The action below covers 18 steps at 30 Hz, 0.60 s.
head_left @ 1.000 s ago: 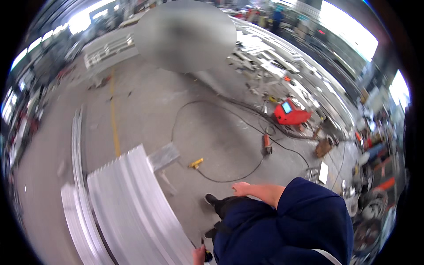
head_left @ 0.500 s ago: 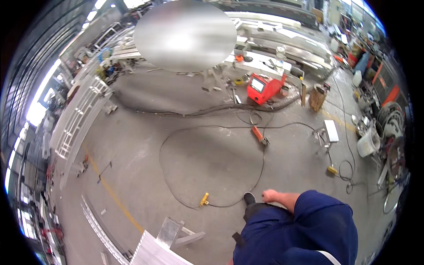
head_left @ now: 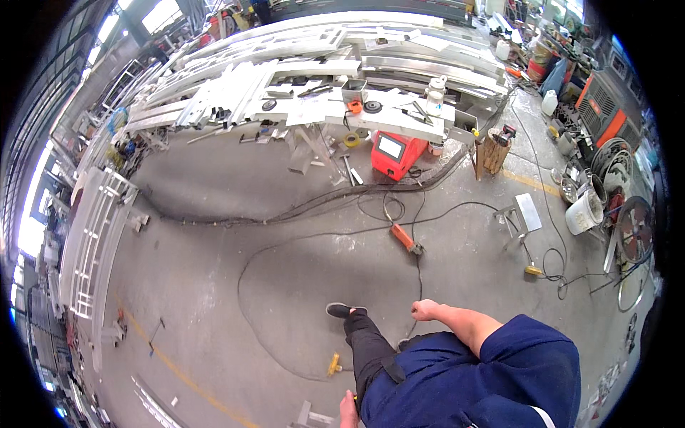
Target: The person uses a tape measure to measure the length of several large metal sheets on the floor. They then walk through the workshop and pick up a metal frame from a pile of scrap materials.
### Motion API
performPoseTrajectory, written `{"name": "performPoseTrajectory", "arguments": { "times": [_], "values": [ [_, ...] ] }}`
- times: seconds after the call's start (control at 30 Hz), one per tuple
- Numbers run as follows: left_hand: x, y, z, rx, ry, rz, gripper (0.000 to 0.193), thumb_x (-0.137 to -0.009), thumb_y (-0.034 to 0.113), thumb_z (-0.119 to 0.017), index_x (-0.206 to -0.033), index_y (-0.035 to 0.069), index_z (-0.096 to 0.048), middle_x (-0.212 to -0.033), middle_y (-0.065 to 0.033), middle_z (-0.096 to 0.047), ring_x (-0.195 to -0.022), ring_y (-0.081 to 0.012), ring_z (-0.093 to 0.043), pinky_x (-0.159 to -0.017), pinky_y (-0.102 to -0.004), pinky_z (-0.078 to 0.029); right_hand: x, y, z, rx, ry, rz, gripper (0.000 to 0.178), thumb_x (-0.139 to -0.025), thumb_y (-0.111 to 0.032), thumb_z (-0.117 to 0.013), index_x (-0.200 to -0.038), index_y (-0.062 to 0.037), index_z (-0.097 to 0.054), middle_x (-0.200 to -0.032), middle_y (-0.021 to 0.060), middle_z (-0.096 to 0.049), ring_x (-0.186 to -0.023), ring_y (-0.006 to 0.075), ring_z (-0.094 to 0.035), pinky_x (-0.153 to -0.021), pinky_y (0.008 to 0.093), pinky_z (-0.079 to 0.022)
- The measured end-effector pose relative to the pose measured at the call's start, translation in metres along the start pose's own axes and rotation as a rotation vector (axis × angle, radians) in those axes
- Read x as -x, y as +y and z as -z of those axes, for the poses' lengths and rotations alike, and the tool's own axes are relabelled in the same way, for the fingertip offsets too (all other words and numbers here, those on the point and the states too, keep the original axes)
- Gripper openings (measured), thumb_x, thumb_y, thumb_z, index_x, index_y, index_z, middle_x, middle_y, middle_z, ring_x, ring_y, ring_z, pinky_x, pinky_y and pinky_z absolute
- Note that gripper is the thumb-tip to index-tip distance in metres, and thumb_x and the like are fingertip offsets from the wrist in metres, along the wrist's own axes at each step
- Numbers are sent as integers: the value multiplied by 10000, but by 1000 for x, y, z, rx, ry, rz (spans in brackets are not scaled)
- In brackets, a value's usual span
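Observation:
My right hand (head_left: 425, 310) hangs in front of my body over the concrete floor, its fingers curled in with nothing visible in them. At the lower edge, beside my dark trouser leg, my left hand (head_left: 348, 411) shows only in part. Its fingers look closed; a small yellow bit shows at its inner side, too little to name. Nearest to the right hand lies an orange angle grinder (head_left: 404, 237) on the floor, with a cable looping around it. A yellow fitting (head_left: 334, 364) on the cable rests on the floor near the left hand.
A red machine with a screen (head_left: 391, 157) stands before a long workbench (head_left: 407, 127) loaded with metal profiles. Thick hoses (head_left: 264, 220) cross the floor. To the right are a small stool (head_left: 528, 212), a wooden block (head_left: 492, 153) and a white bucket (head_left: 584, 214); a white metal frame (head_left: 89, 242) lies left.
One foot has swung forward, and the view has moved toward the bench and right. My left hand has come further into view; the right stays curled. The white ribbed piece at lower left has gone.

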<state>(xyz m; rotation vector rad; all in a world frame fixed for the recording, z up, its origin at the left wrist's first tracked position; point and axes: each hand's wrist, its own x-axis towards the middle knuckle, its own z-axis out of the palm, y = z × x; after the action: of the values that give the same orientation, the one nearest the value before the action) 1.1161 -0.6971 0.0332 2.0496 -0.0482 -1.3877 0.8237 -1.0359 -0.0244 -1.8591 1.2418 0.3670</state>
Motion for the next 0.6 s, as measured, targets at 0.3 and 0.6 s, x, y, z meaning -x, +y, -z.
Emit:
{"name": "performPoseTrajectory", "arguments": {
  "times": [0.3, 0.6],
  "values": [
    [-149, 224, 29, 11, -165, -7, 389, -922, 362, -528, -975, -9, -634, -856, -78, -614, -737, -183, -560, -661, -349, -464, -90, -44, 166, -124, 49, -318, 326, -793, -281, -541, -1002, -81, -693, -904, 170, -688, -834, 322, -667, -734, 410, -544],
    [-251, 378, 32, -281, -264, 35, 396, -923, 393, -556, -978, 10, -644, -842, -39, -605, -751, -135, -514, -695, -300, -437, -171, -108, 194, -425, -72, -533, 365, -787, -338, -589, -1020, -76, -690, -914, 170, -691, -796, 272, -681, -702, 371, -550]
  ]
}}
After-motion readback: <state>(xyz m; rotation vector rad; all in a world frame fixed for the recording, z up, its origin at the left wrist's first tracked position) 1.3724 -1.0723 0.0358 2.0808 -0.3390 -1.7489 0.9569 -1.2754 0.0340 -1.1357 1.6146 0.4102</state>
